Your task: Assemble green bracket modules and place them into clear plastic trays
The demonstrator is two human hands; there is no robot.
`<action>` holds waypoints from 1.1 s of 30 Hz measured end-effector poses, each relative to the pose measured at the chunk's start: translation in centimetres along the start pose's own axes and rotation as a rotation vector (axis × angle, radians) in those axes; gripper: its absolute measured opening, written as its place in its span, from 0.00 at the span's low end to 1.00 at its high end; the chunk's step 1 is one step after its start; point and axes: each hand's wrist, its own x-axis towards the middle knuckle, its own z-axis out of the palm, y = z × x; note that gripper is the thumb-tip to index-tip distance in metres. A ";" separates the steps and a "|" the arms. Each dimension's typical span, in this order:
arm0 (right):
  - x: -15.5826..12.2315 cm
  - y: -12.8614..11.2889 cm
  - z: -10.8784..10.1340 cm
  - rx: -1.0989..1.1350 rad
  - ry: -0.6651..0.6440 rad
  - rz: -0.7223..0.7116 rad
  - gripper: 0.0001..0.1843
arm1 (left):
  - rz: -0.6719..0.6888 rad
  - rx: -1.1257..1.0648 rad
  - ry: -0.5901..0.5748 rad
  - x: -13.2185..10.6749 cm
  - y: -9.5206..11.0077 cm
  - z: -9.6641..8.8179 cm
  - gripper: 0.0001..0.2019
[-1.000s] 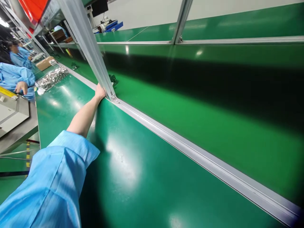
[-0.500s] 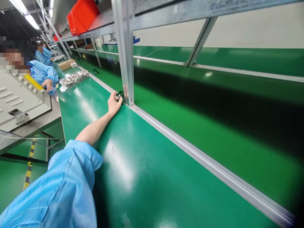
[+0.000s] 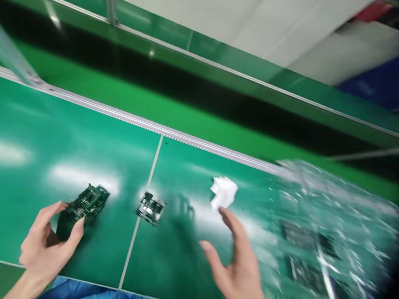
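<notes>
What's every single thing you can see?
Held circuit board: one, green, lower left.
Loose circuit board: one, green, left of centre.
Crumpled scrap: one, white, centre right.
Clear plastic: one stretch, colourless, lower right.
Blurred pieces: several, dark, lower right.
Tabletops: two, green, front and back.
Rails: two, silver, between tabletops.
Strip: one, green, between rails.
Posts: two, silver, upper left.
Wall: one, white, top.
Blurred objects: two, blue and red, top right.
Garment: one, blue, bottom.
Left hand: one, bare, lower left.
Right hand: one, bare, lower right.
</notes>
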 end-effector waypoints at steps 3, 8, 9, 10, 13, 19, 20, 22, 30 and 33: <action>-1.7 -1.3 2.4 0.038 -0.173 0.030 0.47 | 0.168 -0.081 -0.050 -2.0 2.9 1.8 0.24; 0.0 -4.7 7.6 0.147 -0.213 -0.002 0.50 | 0.360 -0.151 -0.273 -2.3 5.1 3.2 0.26; 0.5 -5.0 8.1 0.151 -0.197 -0.021 0.48 | 0.386 -0.162 -0.332 -2.1 5.1 2.9 0.26; 0.9 -5.1 8.5 0.156 -0.187 -0.037 0.46 | 0.406 -0.172 -0.387 -2.0 5.0 2.6 0.26; 1.3 -4.6 8.5 0.188 -0.163 -0.028 0.39 | 0.433 -0.197 -0.507 -1.2 4.5 1.5 0.30; -1.0 -2.2 7.1 0.202 -0.162 0.059 0.38 | 0.227 -0.381 -0.873 0.9 3.4 1.3 0.36; -1.4 -1.9 7.0 0.209 -0.167 0.077 0.39 | 0.180 -0.407 -0.914 1.0 3.4 1.6 0.36; -2.1 -1.7 7.2 0.221 -0.166 0.098 0.40 | 0.131 -0.431 -0.940 1.0 3.3 2.2 0.35; -2.9 -2.8 10.2 0.167 -0.012 -0.007 0.43 | 0.105 -0.469 -0.814 -0.1 4.1 3.5 0.42; -2.6 -2.7 10.4 0.145 -0.016 -0.044 0.41 | -0.049 -0.665 -0.882 0.8 4.7 3.4 0.31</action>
